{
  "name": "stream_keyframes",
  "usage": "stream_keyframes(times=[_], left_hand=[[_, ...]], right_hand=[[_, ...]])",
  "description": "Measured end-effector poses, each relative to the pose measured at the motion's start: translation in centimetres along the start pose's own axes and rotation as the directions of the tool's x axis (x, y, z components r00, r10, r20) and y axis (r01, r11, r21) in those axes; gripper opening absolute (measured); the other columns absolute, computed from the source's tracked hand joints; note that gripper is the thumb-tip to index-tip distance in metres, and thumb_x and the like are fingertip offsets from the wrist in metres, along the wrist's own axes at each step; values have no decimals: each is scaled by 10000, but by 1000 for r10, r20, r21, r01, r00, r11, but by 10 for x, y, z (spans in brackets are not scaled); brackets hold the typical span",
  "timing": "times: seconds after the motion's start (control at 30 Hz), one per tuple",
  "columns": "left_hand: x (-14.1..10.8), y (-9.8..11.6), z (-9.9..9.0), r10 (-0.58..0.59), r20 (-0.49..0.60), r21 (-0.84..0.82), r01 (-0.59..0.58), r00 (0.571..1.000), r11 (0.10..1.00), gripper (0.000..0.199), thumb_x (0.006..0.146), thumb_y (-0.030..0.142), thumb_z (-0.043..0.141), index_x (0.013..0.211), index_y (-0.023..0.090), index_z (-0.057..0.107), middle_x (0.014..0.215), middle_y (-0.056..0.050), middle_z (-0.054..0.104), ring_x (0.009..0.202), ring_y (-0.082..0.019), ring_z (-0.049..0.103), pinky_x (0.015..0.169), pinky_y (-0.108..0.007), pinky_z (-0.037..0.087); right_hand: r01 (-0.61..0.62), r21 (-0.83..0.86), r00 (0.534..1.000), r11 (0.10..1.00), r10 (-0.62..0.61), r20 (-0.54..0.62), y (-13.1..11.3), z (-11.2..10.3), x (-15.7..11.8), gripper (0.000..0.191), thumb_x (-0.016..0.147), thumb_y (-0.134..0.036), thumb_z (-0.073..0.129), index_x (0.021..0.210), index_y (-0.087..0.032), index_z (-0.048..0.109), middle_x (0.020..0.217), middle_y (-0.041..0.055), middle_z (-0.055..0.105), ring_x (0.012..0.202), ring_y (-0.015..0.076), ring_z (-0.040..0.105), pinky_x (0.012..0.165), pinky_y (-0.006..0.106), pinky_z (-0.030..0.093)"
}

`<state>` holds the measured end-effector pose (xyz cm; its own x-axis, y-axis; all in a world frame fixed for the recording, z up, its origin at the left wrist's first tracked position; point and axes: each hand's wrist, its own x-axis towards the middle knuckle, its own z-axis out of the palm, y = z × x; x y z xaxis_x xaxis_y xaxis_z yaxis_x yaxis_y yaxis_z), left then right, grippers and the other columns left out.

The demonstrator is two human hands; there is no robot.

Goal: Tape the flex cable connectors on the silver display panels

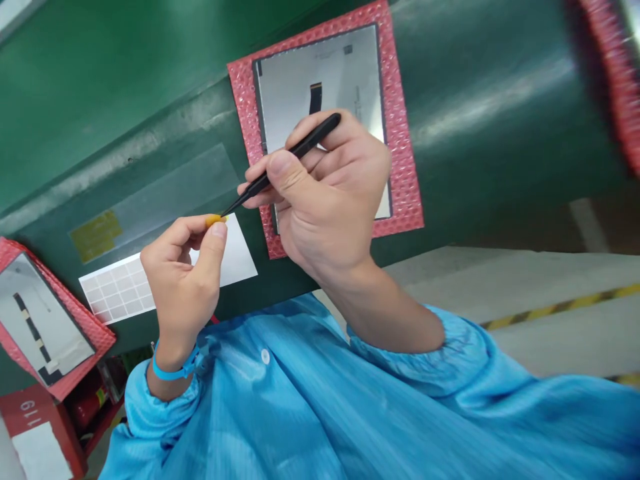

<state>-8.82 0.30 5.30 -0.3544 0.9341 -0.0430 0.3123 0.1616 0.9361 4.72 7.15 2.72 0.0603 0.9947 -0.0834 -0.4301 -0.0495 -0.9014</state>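
Observation:
My right hand (333, 193) is closed round black tweezers (307, 141), whose tip points down-left and meets the fingertips of my left hand (187, 273). A small yellow piece (215, 220) shows at the pinched thumb and forefinger of the left hand. Beneath that hand lies a white sheet (239, 257) with a grid of grey rectangles at its left part. Behind the right hand a display panel (295, 70) with a dark flex strip (315, 98) rests on pink bubble wrap (400, 147); the hand hides part of it.
A clear strip (175, 190) with yellow-green pieces (96, 235) lies on the green table (480, 147). Another panel (40, 320) on pink wrap sits at the left edge. More pink wrap (613, 67) is at the far right. A red box (43, 423) stands at lower left.

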Motion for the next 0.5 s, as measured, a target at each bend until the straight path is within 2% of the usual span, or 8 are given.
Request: stream_keyframes(times=[0.17,0.3,0.4,0.5], left_hand=[[-5,10,13,-38,92,-40,42,995,998,233,949,284,808,1179,279,846,979,4,835,863,-161,759,809,-303,609],[-6,9,29,-54,150,-14,57,987,998,351,963,298,797,1307,230,785,1035,-29,839,936,-184,769,858,-337,604],[-3,0,43,96,138,103,-111,986,988,219,1005,269,743,1210,245,813,1013,-14,821,918,-177,748,841,-340,579],[2,-9,57,328,169,255,-362,930,896,157,1046,214,676,1024,238,830,964,-10,797,903,-179,722,844,-355,558]], right_hand=[[83,-105,993,991,-91,-73,-13,-17,2,395,946,-533,849,991,-315,522,887,-29,767,771,203,800,643,325,719],[118,-219,982,969,-147,-119,-33,-51,12,369,944,-488,862,950,-310,539,870,-13,754,780,218,795,642,331,708],[107,-263,982,959,-143,-121,-43,-83,22,378,861,-443,950,902,-303,601,808,-4,741,761,240,781,606,358,699],[51,-296,979,954,-106,-172,-39,-104,29,364,817,-407,984,868,-295,642,746,-7,735,719,256,773,563,390,685]])
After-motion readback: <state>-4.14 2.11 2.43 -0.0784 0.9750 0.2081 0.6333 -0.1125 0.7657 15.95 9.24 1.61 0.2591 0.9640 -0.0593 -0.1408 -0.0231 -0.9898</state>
